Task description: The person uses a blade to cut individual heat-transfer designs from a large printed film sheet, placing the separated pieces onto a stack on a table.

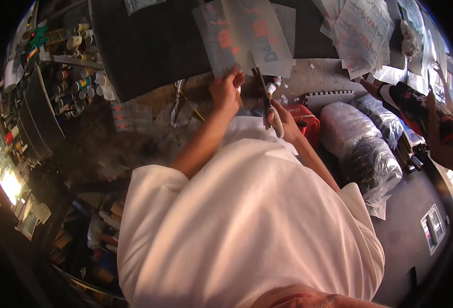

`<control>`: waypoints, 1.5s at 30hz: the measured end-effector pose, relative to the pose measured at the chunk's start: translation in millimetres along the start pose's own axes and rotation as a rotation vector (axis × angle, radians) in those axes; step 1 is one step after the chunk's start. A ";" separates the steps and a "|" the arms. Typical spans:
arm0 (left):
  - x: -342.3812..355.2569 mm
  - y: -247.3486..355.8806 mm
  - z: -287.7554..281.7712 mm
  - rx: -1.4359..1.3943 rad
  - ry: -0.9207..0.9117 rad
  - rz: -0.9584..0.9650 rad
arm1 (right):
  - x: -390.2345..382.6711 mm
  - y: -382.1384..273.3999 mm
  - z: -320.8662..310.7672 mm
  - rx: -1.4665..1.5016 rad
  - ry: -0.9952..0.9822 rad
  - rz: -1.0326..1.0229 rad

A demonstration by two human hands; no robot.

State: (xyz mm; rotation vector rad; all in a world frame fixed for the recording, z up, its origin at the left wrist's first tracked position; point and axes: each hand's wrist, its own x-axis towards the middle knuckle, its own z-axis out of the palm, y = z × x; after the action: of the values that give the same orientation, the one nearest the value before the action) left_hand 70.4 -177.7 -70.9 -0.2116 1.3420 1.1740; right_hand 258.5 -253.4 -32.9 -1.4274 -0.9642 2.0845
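Note:
My left hand point(226, 91) pinches the near edge of a translucent plastic sheet point(213, 43) with red print. The sheet lies over the edge of a black tabletop point(149, 46), with other printed sheets point(285, 31) partly under it. In my right hand point(287, 123) is a pair of scissors point(262, 90) with pale, wrapped-looking handles. Its blades point away from me and reach the sheet's near edge, just right of my left hand. Whether the blades have cut into the sheet cannot be made out.
A stack of printed sheets point(360, 38) lies at the table's right. Below it are a red container point(306, 120) and plastic-wrapped bundles point(362, 146). Paint cans point(80, 84) crowd the left. Another person point(421, 110) stands at the right. Small scraps litter the floor.

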 end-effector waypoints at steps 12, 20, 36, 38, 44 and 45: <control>21.5 2.1 -0.7 0.060 -0.056 0.093 | 2.8 22.9 -5.9 -0.166 -0.051 -0.017; 20.9 -8.1 -6.5 0.128 -0.035 0.142 | 28.0 20.7 7.3 -0.203 0.042 0.031; 16.4 -8.2 -6.4 0.128 -0.050 0.155 | 25.2 16.2 19.5 -0.158 0.123 -0.024; 16.7 -7.7 -5.4 0.128 -0.044 0.145 | 27.2 17.3 18.5 -0.145 0.140 -0.016; 14.8 -5.8 -2.2 0.071 -0.050 0.119 | 30.0 21.1 17.4 -0.066 0.091 -0.064; 15.2 -6.1 -2.5 0.072 -0.050 0.119 | 29.2 20.8 18.0 -0.065 0.090 -0.065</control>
State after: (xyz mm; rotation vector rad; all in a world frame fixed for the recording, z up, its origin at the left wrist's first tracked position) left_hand 70.2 -174.2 -87.2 -0.0509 1.3649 1.2203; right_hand 231.6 -252.6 -62.6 -1.4894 -1.0368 1.9415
